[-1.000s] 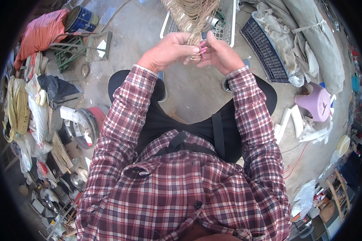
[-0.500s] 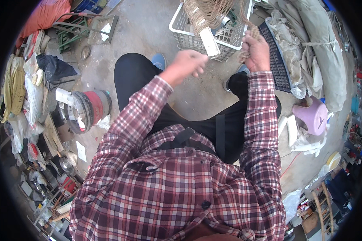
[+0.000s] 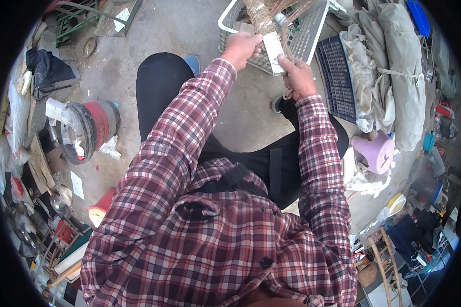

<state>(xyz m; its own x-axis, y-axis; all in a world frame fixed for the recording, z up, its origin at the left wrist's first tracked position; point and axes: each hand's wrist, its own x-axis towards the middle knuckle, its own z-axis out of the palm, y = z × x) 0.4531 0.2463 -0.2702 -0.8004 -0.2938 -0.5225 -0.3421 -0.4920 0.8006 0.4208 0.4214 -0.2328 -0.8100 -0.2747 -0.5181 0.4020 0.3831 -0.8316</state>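
Two crates point(image 3: 337, 77), one strip point(image 3: 273, 52), one stool point(image 3: 378, 153)

Passage lies between knees point(image 3: 161, 84); white basket point(image 3: 311, 38) blocks ahead.

Texts, numbers, signs: none readable | white strip point(image 3: 273, 51): any marking too small to read

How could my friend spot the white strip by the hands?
Find the pale, holey basket at the top of the picture. At its near side, the white strip slants between the left hand and the right hand. It's flat and oblong, unlike the stringy brown rope above it.
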